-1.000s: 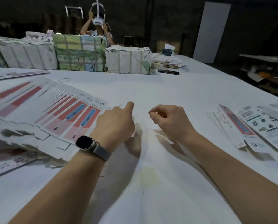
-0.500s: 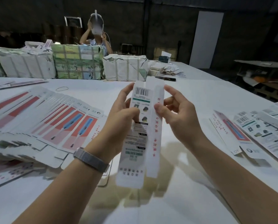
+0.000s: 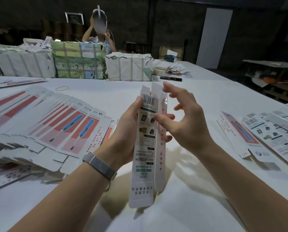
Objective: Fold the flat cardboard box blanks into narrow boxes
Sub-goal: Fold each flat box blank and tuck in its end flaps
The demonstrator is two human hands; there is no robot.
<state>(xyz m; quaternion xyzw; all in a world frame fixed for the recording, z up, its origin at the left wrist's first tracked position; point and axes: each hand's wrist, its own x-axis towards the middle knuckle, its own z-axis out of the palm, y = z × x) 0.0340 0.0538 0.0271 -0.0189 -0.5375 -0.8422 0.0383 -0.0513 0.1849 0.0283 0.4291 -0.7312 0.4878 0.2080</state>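
Your left hand grasps the box blank upright above the table, your right hand released at its 3 o'clock edge, fanned blanks at 9 o'clock, folded boxes at 3 o'clock.

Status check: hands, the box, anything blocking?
Left hand grips box blank upright over table. Right hand open, thumb touching its face. Box half-formed, end flaps unfolded. Nothing in the way.
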